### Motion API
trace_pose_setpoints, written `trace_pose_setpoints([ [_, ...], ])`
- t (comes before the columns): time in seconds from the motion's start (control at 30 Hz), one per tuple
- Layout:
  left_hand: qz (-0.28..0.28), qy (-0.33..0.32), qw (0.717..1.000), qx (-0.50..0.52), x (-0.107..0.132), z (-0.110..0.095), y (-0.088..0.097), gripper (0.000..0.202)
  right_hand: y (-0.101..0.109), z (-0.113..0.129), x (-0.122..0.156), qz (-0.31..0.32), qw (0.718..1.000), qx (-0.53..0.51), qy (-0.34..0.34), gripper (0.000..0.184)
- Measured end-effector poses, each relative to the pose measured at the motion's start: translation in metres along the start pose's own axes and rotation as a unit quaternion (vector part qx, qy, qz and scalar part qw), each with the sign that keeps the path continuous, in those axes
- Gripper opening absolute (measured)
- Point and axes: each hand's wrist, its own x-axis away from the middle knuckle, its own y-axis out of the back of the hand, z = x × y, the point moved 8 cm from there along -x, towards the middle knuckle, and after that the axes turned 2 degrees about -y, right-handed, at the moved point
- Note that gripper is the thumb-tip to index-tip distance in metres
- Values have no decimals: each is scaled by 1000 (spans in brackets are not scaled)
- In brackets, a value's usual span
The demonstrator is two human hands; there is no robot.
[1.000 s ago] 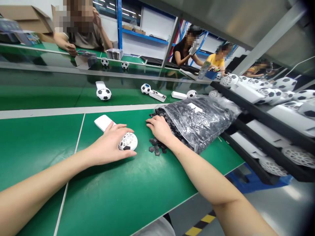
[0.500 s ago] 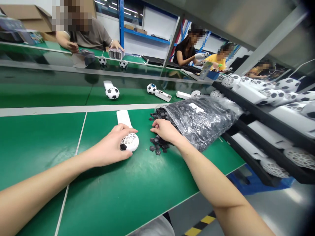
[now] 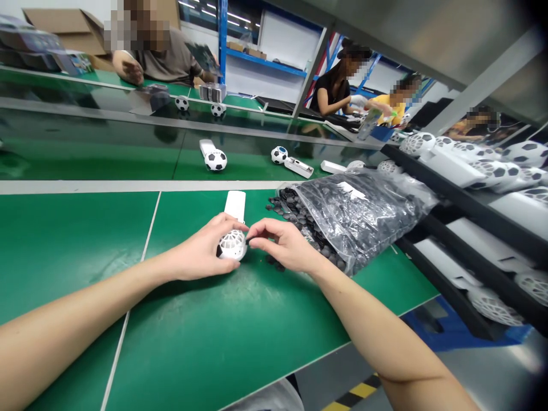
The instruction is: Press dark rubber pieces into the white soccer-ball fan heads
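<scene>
Now your left hand (image 3: 197, 249) grips a white lattice ball (image 3: 232, 245); your right hand (image 3: 285, 244) pinches beside it, hold unclear, a black patch (image 3: 286, 198) seemingly next.

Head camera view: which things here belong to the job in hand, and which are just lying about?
In hand:
left hand
lattice ball
right hand
white handle
black patches
plastic bag

Lying about:
finished ball
rack
cardboard box
</scene>
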Motion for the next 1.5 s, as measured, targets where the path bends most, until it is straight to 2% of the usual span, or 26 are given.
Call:
trace_pose_setpoints([
  [0.1, -4, -7, 1000, 1, 1, -2, 0, 48, -7, 2, 2, 23, 999, -25, -5, 3],
  [0.27, -8, -5, 1000, -1, 1, 0, 0, 49, -11, 2, 3, 23, 999, -26, -12, 3],
  [0.5, -17, -3, 1000, 3, 0, 0, 1, 48, -14, -1, 1, -20, 1000, 1, 3, 7],
  [0.67, -21, 4, 1000, 3, 0, -2, 2, 42, -14, -8, -1, -45, 999, -15, -19, 16],
  [0.8, -31, 23, 999, 10, 0, -1, 2, 49, -16, -23, -2, -41, 992, -91, -81, 32],
  [0.93, -62, 44, 997, 30, 0, 4, 2, 59, -25, -30, -1, -22, 970, -204, -128, 37],
  [1.1, -67, 40, 996, 43, -1, 3, 0, 59, -26, -28, -4, -28, 969, -208, -132, 36],
  [1.2, -50, 37, 997, 38, -1, 1, 1, 61, -5, -32, -9, -59, 980, -148, -120, 26],
  [1.27, -49, 50, 997, 16, -2, 6, 7, 63, 29, -37, -9, -144, 983, -42, -106, 18],
  [1.33, -63, 86, 994, -11, -1, 17, 17, 60, 63, -40, -4, -228, 963, 104, -99, 12],
  [1.37, -72, 110, 991, -22, -1, 24, 21, 57, 74, -41, -2, -243, 948, 174, -105, 9],
  [1.43, -83, 148, 985, -35, 0, 35, 28, 54, 84, -47, 1, -217, 926, 276, -137, 3],
  [1.5, -84, 154, 983, -45, -1, 40, 30, 54, 81, -53, 3, -149, 922, 314, -173, 3],
])
